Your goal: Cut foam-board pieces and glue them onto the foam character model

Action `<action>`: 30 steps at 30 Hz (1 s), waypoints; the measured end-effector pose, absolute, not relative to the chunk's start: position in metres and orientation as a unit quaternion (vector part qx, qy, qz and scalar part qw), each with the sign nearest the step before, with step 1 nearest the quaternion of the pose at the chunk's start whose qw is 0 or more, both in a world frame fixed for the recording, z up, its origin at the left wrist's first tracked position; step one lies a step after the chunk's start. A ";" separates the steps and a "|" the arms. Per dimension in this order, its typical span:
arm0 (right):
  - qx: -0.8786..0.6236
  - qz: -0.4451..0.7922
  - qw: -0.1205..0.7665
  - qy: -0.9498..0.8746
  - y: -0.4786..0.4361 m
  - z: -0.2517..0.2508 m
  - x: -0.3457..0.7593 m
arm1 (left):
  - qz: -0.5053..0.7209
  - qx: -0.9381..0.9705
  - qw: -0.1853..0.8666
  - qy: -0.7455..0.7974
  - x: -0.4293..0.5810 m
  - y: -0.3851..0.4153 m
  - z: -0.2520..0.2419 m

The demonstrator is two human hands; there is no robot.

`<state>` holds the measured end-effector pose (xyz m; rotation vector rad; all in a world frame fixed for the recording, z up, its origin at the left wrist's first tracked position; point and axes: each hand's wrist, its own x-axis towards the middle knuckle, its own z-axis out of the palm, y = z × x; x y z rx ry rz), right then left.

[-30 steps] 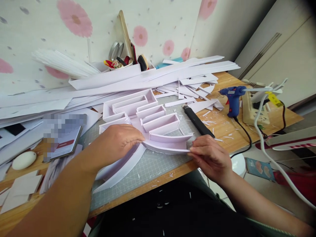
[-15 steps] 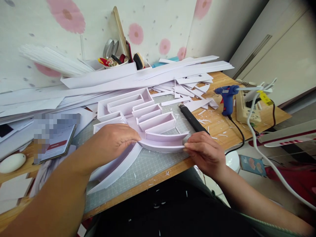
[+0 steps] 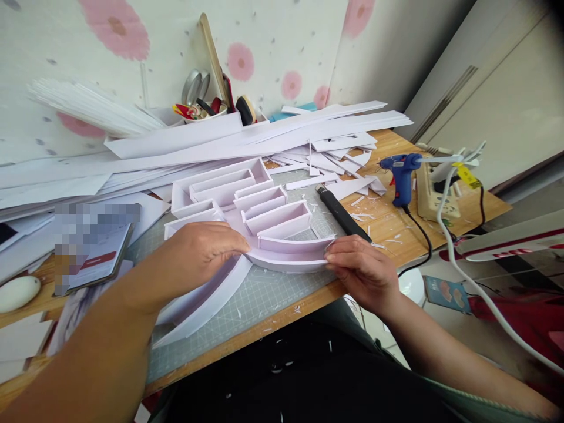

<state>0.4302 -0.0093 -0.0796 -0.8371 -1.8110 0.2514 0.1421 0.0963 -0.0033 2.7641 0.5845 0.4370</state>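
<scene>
A white foam-board structure point(image 3: 275, 222) with several raised, walled compartments lies on the grey cutting mat point(image 3: 268, 299). Along its near side runs a curved white strip point(image 3: 288, 262), standing on edge as a wall. My left hand point(image 3: 207, 252) pinches this strip at its left end, where it meets another curved wall point(image 3: 211, 308). At the strip's right end, the fingers and thumb of my right hand point(image 3: 363, 267) are closed on it. The left fingertips are partly hidden behind the hand, and the left forearm covers part of the structure's left side.
A blue glue gun point(image 3: 403, 173) stands by a power strip point(image 3: 434, 200) at the right. Behind the mat's right edge lies a black-handled tool point(image 3: 343, 214). White offcuts point(image 3: 335, 155) and long strips fill the back. A phone point(image 3: 99, 252) and white oval object point(image 3: 20, 294) are left.
Both hands keep their hold on the curved strip, with almost no movement. The whole view has shifted slightly, so things appear a little further left.
</scene>
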 end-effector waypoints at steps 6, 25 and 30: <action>-0.346 0.111 0.536 -0.762 -0.010 -0.078 0.430 | 0.145 0.955 0.150 0.213 0.144 0.094 -0.002; -0.357 0.113 0.524 -0.765 -0.012 -0.080 0.431 | 0.120 0.946 0.172 0.247 0.141 0.089 0.002; -0.360 0.111 0.525 -0.763 -0.013 -0.080 0.431 | 0.109 0.945 0.146 0.270 0.142 0.089 0.004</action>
